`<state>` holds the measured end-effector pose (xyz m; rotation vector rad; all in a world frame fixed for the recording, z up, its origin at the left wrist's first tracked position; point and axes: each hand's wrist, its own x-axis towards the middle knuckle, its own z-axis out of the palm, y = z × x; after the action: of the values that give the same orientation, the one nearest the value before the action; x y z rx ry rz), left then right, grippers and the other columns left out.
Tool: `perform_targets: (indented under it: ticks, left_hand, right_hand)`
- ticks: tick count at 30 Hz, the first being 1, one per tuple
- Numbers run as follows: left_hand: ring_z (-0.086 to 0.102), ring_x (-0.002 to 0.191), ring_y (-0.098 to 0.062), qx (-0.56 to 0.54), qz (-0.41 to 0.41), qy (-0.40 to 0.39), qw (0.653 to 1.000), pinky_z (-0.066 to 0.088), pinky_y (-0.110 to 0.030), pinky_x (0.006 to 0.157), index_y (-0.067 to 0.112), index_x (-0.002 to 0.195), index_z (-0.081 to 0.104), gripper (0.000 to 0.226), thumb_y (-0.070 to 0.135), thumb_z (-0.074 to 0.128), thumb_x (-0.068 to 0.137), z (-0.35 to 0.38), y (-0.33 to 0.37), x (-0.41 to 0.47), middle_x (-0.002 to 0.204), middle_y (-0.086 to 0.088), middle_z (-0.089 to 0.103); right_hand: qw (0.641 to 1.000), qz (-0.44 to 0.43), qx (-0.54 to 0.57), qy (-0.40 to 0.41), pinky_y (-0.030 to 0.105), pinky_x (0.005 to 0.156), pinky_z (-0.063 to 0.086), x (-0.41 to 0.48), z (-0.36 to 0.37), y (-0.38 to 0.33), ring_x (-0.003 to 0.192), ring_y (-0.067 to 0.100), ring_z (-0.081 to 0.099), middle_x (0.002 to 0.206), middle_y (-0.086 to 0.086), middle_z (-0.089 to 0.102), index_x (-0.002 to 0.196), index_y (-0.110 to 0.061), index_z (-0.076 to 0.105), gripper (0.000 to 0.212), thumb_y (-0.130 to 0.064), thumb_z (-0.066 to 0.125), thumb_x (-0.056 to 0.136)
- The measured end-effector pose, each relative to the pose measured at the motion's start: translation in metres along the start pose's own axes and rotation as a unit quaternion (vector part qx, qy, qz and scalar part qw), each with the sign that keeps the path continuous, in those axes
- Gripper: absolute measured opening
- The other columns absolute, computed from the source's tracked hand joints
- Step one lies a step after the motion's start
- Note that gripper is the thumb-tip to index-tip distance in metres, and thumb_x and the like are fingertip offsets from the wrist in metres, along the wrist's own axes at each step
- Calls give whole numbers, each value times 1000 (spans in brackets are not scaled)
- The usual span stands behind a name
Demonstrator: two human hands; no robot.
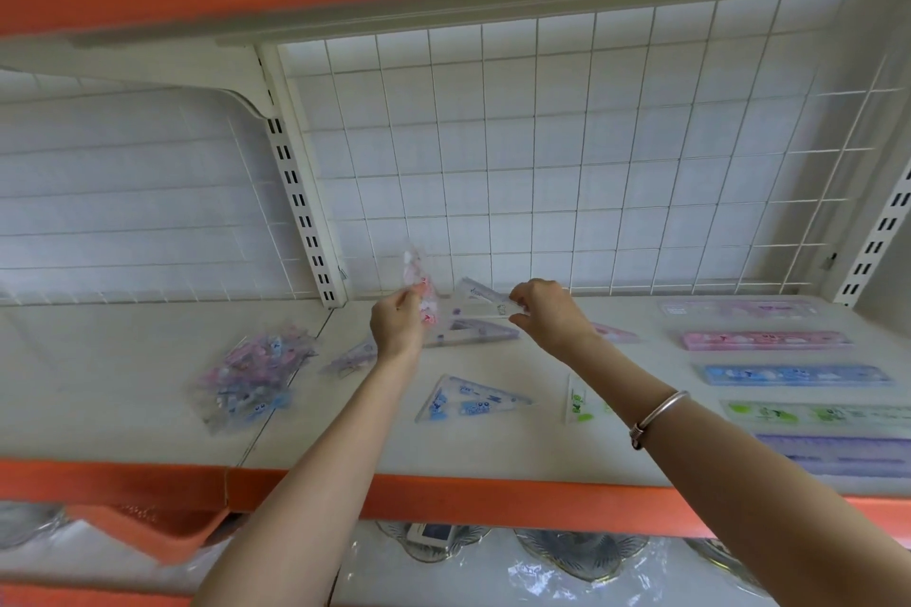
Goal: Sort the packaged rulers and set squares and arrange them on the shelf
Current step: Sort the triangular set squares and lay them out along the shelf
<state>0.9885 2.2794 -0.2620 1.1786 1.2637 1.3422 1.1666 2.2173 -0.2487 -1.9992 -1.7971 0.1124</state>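
My left hand (397,325) pinches a clear packet with pink print (419,283), held upright above the white shelf (148,384). My right hand (547,315) pinches a clear set square (485,303) by its right end, just above a purple set square (473,330) on the shelf. A blue set square (468,402) lies flat nearer the front. A green packaged piece (581,402) lies partly under my right forearm. At the right, several packaged rulers lie in a column: pale pink (739,310), pink (766,340), blue (793,375), green (813,414), purple (838,453).
A heap of mixed packaged pieces (251,377) lies at the shelf's left, with one loose packet (352,357) beside it. A wire grid back panel (542,153) closes the rear. The orange shelf edge (443,498) runs along the front; wrapped goods sit below.
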Motion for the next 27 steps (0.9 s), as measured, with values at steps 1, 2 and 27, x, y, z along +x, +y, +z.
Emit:
perform_targets:
  ticks: [1,2,27]
  left_hand:
    - [61,90,-23,8,11,12,1000,55,-46,86,20,82,72,23,9,55,91,-4,1,2,82,5,62]
    - [61,99,-23,8,18,20,1000,55,-45,88,16,93,74,23,7,53,93,-8,2,4,92,5,63]
    - [63,107,-24,-106,-2,-94,990,59,-28,70,20,125,59,55,-13,62,82,-14,3,-11,120,-12,62]
  right_hand:
    - [1000,8,-1,-11,34,81,49,2,1,0,95,28,60,105,14,64,109,-5,65,23,-11,61,87]
    - [1000,13,0,-21,32,82,49,5,3,0,96,28,61,107,14,65,109,-5,65,24,-10,62,87]
    - [977,30,198,66,22,75,48,14,17,-27,82,14,57,107,9,64,114,-11,62,27,-8,62,88]
